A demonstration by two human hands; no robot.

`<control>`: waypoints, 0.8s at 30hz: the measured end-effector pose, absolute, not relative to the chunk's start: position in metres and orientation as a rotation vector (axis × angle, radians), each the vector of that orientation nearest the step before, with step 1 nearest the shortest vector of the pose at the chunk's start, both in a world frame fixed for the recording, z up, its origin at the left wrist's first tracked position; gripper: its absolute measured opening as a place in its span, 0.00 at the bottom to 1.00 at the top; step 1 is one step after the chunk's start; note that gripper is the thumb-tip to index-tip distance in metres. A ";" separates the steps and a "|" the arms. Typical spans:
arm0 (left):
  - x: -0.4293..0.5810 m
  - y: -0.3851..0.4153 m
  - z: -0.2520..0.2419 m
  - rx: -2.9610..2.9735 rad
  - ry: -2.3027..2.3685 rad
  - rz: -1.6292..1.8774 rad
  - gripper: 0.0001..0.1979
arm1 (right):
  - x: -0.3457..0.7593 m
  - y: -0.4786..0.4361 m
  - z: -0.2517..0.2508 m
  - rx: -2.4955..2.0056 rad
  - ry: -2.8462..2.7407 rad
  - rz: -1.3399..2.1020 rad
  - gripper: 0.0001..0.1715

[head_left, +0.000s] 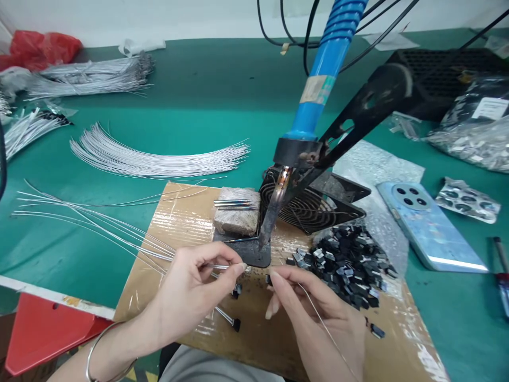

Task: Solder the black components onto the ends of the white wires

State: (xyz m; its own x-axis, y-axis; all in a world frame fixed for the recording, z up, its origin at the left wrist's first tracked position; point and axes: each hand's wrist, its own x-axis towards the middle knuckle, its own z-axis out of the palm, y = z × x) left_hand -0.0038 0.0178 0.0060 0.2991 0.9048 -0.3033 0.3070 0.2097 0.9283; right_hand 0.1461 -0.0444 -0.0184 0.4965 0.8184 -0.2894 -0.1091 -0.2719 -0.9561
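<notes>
My left hand (194,289) pinches a thin silver wire (131,236) between thumb and forefinger, its end pointing at the tip of a fixed soldering iron (274,212) with a blue handle (326,79). My right hand (314,313) pinches a small black component (268,278) close to that tip, and a fine solder wire (318,313) runs back over its palm. Both hands work over a taped cardboard sheet (183,217). Finished wires with black ends (236,323) lie under my left hand.
A pile of black components (350,268) lies right of the iron, beside a small fan (314,204). A phone (429,225) rests on the green table (199,106). Bundles of silver wires (159,159) lie to the left and a red tray (43,329) at the near edge.
</notes>
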 end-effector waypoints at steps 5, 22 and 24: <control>-0.004 0.015 0.009 1.380 1.321 0.531 0.08 | 0.149 -0.043 -0.024 -1.547 -0.689 1.092 0.06; 0.001 0.013 0.012 1.237 1.172 0.583 0.08 | 0.143 -0.045 -0.024 -1.444 -0.644 1.209 0.08; 0.001 0.013 0.013 1.235 1.183 0.584 0.07 | 0.142 -0.045 -0.022 -1.450 -0.642 1.217 0.09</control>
State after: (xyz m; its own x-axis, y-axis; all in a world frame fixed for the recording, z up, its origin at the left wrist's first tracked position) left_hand 0.0015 0.0126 0.0130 0.3426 0.8661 -0.3641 0.2376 0.2951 0.9255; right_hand 0.1421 -0.0453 -0.0216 0.3297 0.8835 -0.3326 -0.2242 -0.2690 -0.9367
